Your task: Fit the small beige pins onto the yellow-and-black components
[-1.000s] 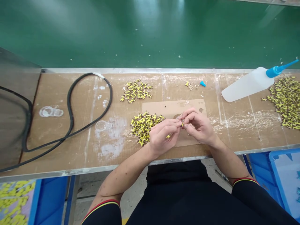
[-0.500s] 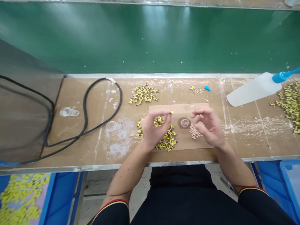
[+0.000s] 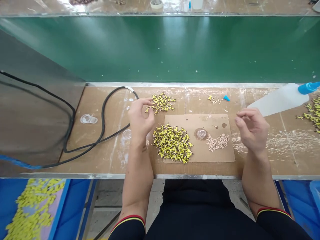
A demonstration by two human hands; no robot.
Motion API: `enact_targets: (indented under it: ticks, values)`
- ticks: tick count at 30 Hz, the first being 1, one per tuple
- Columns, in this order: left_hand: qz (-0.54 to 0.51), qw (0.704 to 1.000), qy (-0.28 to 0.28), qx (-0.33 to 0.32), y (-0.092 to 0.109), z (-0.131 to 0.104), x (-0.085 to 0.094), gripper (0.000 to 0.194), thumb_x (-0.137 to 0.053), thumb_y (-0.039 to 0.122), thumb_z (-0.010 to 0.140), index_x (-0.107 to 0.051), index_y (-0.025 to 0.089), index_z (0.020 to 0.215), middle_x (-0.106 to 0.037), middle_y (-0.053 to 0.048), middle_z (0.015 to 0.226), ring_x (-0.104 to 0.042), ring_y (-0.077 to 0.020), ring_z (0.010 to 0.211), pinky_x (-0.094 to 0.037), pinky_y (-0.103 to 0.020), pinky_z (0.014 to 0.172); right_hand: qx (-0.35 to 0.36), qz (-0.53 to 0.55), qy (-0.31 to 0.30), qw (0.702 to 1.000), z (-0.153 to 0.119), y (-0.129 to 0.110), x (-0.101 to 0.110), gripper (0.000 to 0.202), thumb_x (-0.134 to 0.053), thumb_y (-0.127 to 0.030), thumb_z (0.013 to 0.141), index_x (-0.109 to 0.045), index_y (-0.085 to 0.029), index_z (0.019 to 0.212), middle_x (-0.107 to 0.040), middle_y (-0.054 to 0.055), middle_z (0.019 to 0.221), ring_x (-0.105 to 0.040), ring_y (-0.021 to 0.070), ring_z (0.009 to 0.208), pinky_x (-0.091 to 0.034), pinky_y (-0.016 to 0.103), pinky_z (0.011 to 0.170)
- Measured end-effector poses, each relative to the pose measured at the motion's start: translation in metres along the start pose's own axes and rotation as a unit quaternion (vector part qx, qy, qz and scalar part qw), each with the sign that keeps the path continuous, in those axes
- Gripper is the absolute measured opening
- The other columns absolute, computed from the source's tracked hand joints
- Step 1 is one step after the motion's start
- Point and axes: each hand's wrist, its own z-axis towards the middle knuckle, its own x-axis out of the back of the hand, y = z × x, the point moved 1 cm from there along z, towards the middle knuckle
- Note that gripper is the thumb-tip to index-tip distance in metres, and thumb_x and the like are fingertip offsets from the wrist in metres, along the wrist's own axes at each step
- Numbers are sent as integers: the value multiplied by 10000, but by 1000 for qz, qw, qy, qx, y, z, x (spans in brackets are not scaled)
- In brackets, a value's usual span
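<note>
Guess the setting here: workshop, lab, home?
Likely a factory assembly line: a long green conveyor belt runs past the cardboard-topped bench, with piles of small yellow parts and a squeeze bottle.

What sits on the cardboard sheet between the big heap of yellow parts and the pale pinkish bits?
In the head view, a small round dish sits on the cardboard sheet, between the yellow heap and the pinkish bits. Neither hand touches it.
</note>
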Motion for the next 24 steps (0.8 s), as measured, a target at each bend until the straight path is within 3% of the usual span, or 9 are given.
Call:
enact_targets:
  ticks: [2, 5, 7, 9, 12, 19, 24]
  values:
    - [-31, 998, -54, -32, 14, -3, 7, 110, -562, 138, 856, -632, 217, 885, -755, -69, 1033, -697, -234, 1037, -535, -413, 979, -25, -91, -16, 995, 5, 10, 9, 156, -632, -337, 962, -658, -232, 850, -671, 49, 893, -572, 163, 674, -474, 328, 591]
    - [-31, 964, -241, -106, 31, -11, 2, 90, -572, 213, 892, -662, 221, 884, -736, -51, 927, -677, -226, 939, -519, -401, 924, -49, -152, -118, 980, 7, 24, 15, 298, -579, -356, 982, -600, -224, 716, -662, 49, 793, -580, 177, 665, -456, 335, 607]
    - [-14, 933, -333, -133, 36, -17, -7, 144, -552, 255, 925, -691, 221, 947, -732, -64, 985, -658, -242, 982, -497, -421, 941, -48, -154, -201, 966, 6, 29, 14, 248, -547, -307, 977, -610, -221, 754, -675, 66, 847, -615, 203, 743, -474, 345, 656]
    - [-1, 914, -382, -140, 36, -23, -14, 211, -513, 278, 960, -704, 226, 1032, -718, -80, 1080, -638, -261, 1054, -483, -438, 952, -41, -142, -270, 951, 4, 31, 11, 162, -514, -245, 968, -647, -214, 880, -688, 83, 941, -640, 223, 820, -488, 360, 698]
    - [11, 899, -415, -138, 32, -28, -19, 277, -467, 283, 988, -708, 232, 1114, -689, -93, 1138, -611, -280, 1107, -470, -451, 956, -31, -137, -316, 938, 2, 31, 5, 158, -523, -212, 955, -672, -207, 1009, -691, 91, 1017, -650, 225, 840, -495, 381, 733]
    - [20, 887, -437, -150, 43, -26, -14, 343, -399, 339, 1038, -712, 221, 1111, -683, -85, 1073, -605, -265, 1062, -441, -433, 954, -44, -99, -419, 902, 3, 26, 2, 107, -645, -267, 930, -711, -225, 857, -726, 43, 918, -668, 197, 808, -493, 343, 719]
    - [37, 872, -455, -178, 56, -34, -22, 312, -483, 397, 1015, -707, 199, 1101, -661, -89, 1063, -608, -265, 1012, -438, -441, 957, -29, -150, -443, 883, -3, 23, -8, 41, -712, -239, 867, -721, -236, 827, -740, 18, 874, -661, 192, 773, -454, 326, 672]
